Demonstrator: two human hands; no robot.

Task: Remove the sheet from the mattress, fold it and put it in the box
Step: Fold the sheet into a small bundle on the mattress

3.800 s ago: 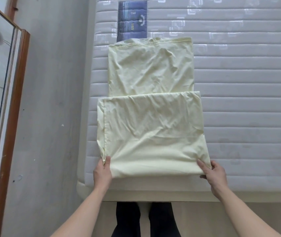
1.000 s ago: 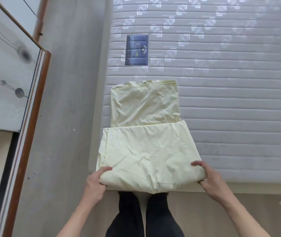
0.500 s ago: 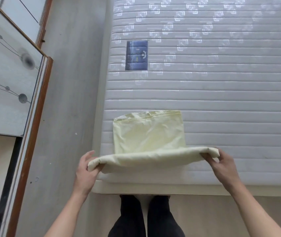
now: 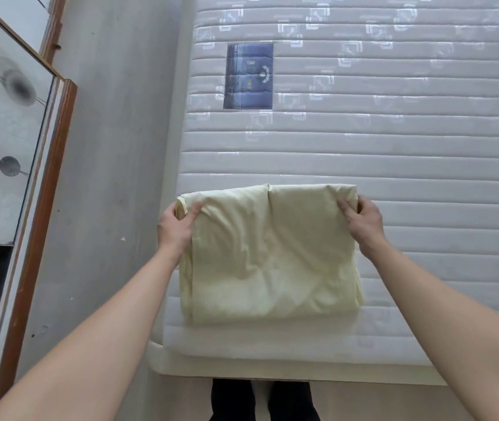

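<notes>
— Where's our sheet (image 4: 268,256)?
— Folded on the mattress (image 4: 409,165), stretched between our hands. Left hand (image 4: 176,227) pinches its far left corner, right hand (image 4: 363,221) grips the far right one.
— Hands apart, then.

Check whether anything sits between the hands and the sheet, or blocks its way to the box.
Nothing separates them: the left hand and right hand already grip the far corners of the folded sheet, which lies on the mattress. The box is not in view, so the path to it cannot be judged.
</notes>
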